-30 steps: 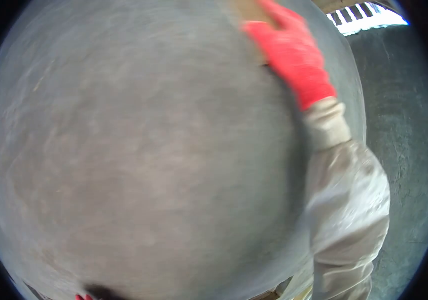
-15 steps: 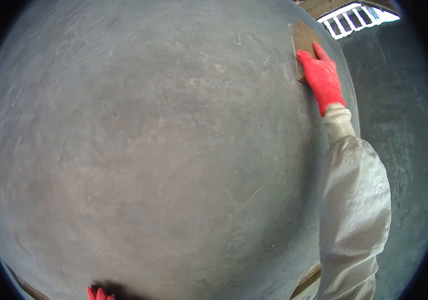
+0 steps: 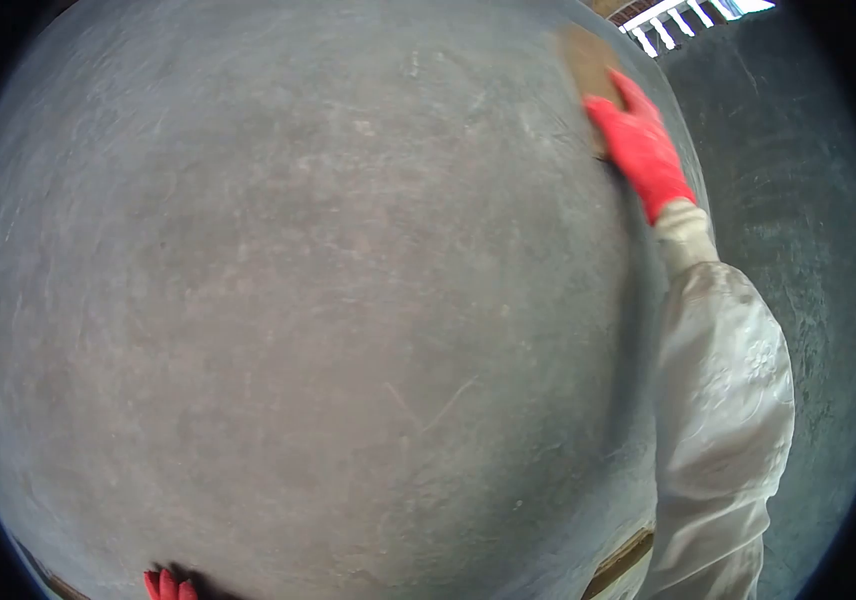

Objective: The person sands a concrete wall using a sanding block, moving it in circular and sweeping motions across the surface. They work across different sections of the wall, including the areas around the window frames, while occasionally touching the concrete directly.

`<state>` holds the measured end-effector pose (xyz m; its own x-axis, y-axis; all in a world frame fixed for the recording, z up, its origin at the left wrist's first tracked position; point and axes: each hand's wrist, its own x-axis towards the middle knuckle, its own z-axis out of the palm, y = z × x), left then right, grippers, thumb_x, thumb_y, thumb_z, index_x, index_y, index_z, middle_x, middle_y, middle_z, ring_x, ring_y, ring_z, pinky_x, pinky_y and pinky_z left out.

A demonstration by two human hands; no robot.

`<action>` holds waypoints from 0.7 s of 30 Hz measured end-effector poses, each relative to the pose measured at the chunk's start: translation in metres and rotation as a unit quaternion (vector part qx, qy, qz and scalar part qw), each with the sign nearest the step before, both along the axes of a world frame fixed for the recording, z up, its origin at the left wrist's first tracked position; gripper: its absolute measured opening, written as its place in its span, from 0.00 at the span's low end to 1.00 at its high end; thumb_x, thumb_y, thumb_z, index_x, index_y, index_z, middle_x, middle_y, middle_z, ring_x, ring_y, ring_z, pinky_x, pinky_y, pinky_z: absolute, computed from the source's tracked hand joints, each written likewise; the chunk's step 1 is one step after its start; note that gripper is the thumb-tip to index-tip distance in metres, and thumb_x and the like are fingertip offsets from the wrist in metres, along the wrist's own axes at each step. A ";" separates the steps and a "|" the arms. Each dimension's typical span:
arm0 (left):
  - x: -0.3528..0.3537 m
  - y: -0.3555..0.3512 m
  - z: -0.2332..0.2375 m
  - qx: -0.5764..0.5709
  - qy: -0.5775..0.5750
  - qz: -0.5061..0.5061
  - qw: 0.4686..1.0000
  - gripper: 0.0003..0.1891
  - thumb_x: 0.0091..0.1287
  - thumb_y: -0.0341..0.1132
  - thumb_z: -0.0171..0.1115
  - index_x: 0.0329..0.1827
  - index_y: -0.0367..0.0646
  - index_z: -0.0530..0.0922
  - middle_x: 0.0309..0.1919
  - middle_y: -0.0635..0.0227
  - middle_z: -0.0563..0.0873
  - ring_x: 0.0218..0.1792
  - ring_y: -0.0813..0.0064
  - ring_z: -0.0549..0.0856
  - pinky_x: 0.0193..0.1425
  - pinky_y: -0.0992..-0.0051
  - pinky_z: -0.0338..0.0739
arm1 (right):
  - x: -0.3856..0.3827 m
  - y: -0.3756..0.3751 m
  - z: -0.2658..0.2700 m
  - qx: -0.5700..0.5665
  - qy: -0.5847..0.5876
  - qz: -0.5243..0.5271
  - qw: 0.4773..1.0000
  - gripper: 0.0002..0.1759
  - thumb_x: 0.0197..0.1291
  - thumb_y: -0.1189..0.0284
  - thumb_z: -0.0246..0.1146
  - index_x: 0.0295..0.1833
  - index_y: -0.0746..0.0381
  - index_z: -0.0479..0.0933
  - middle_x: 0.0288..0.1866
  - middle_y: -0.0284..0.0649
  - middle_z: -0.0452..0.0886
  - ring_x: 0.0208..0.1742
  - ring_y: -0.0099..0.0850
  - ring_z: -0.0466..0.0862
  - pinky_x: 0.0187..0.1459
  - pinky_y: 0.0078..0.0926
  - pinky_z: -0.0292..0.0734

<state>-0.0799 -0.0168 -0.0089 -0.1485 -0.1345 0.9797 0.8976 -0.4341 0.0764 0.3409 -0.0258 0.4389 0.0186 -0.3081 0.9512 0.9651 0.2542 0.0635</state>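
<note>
Two red-gloved hands meet a grey plastered wall (image 3: 328, 300). The fingers of the right hand (image 3: 640, 145) clasp a wooden float (image 3: 584, 55), held flat against the wall's upper right edge, and a white sleeve (image 3: 723, 400) trails below. Only the fingertips of the left hand (image 3: 170, 585) show, on the wall at the bottom; their grip cannot be told.

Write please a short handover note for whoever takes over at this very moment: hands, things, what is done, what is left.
Right hand, red glove: pressed on the brown flat wooden board, high right on the grey plastered wall; grip not visible.
Left hand, red glove: only the fingers show, at the wall's bottom edge.
Done: most of the wall looks even.
Left: faint scratches low in the centre.
</note>
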 end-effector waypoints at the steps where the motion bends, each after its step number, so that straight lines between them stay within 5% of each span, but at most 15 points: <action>1: -0.001 0.000 0.000 0.000 -0.004 0.001 1.000 0.21 0.73 0.36 0.45 0.61 0.28 0.73 0.59 0.44 0.78 0.63 0.42 0.74 0.71 0.47 0.64 | 0.026 0.001 0.003 -0.006 0.069 0.023 0.997 0.36 0.58 0.54 0.65 0.69 0.60 0.71 0.66 0.54 0.74 0.65 0.49 0.75 0.66 0.39 0.70; 3: -0.001 -0.001 0.001 -0.011 0.012 -0.015 1.000 0.21 0.72 0.36 0.46 0.61 0.29 0.73 0.58 0.45 0.79 0.63 0.43 0.74 0.71 0.46 0.64 | 0.029 0.003 0.006 -0.013 0.134 0.042 0.990 0.36 0.58 0.54 0.65 0.69 0.60 0.71 0.66 0.54 0.74 0.65 0.48 0.75 0.66 0.39 0.70; 6: 0.001 0.000 -0.002 -0.009 0.008 -0.015 1.000 0.21 0.71 0.36 0.47 0.61 0.30 0.74 0.58 0.45 0.79 0.62 0.44 0.75 0.71 0.46 0.64 | -0.049 0.006 -0.016 0.027 -0.051 -0.029 0.998 0.35 0.56 0.54 0.67 0.67 0.57 0.73 0.64 0.53 0.75 0.64 0.48 0.76 0.65 0.40 0.71; 10: 0.000 0.002 -0.004 -0.004 0.021 -0.012 1.000 0.21 0.72 0.36 0.47 0.61 0.30 0.74 0.58 0.45 0.79 0.63 0.44 0.75 0.71 0.46 0.64 | -0.158 0.010 -0.052 -0.012 -0.235 0.030 0.971 0.35 0.58 0.53 0.67 0.69 0.55 0.71 0.71 0.49 0.69 0.69 0.43 0.71 0.67 0.37 0.68; 12: 0.001 0.003 -0.004 -0.003 0.019 -0.012 1.000 0.21 0.72 0.36 0.47 0.61 0.30 0.74 0.57 0.45 0.79 0.63 0.45 0.75 0.71 0.46 0.64 | -0.167 0.016 -0.053 0.035 -0.225 -0.096 0.969 0.33 0.60 0.58 0.63 0.68 0.61 0.70 0.66 0.58 0.71 0.67 0.52 0.71 0.68 0.40 0.67; 15: 0.001 0.004 -0.005 -0.004 0.009 -0.018 1.000 0.21 0.72 0.36 0.47 0.60 0.30 0.74 0.57 0.45 0.80 0.63 0.45 0.75 0.71 0.46 0.63 | -0.115 0.006 -0.040 0.019 -0.250 -0.059 0.966 0.36 0.59 0.53 0.67 0.70 0.55 0.69 0.70 0.49 0.69 0.70 0.44 0.70 0.68 0.37 0.66; 18: -0.002 0.002 -0.003 -0.016 0.013 -0.026 0.999 0.20 0.72 0.36 0.48 0.59 0.30 0.75 0.58 0.45 0.79 0.63 0.44 0.75 0.71 0.46 0.63 | -0.032 0.002 -0.014 0.002 -0.039 -0.081 0.996 0.40 0.57 0.52 0.67 0.71 0.60 0.67 0.67 0.51 0.74 0.67 0.43 0.74 0.67 0.38 0.68; 20: -0.003 0.005 -0.004 -0.019 0.023 -0.042 0.999 0.20 0.72 0.36 0.48 0.59 0.29 0.75 0.58 0.44 0.79 0.62 0.43 0.75 0.71 0.47 0.63 | 0.030 0.009 0.016 -0.049 0.086 0.094 0.991 0.41 0.57 0.52 0.67 0.72 0.60 0.66 0.68 0.50 0.74 0.67 0.42 0.75 0.67 0.36 0.68; 21: -0.004 0.005 -0.005 -0.025 0.021 -0.037 0.999 0.20 0.72 0.36 0.48 0.59 0.29 0.75 0.58 0.44 0.79 0.62 0.43 0.75 0.71 0.47 0.63 | 0.024 0.006 0.017 -0.063 0.119 0.082 0.988 0.40 0.57 0.51 0.66 0.72 0.58 0.67 0.67 0.49 0.75 0.67 0.42 0.75 0.67 0.35 0.68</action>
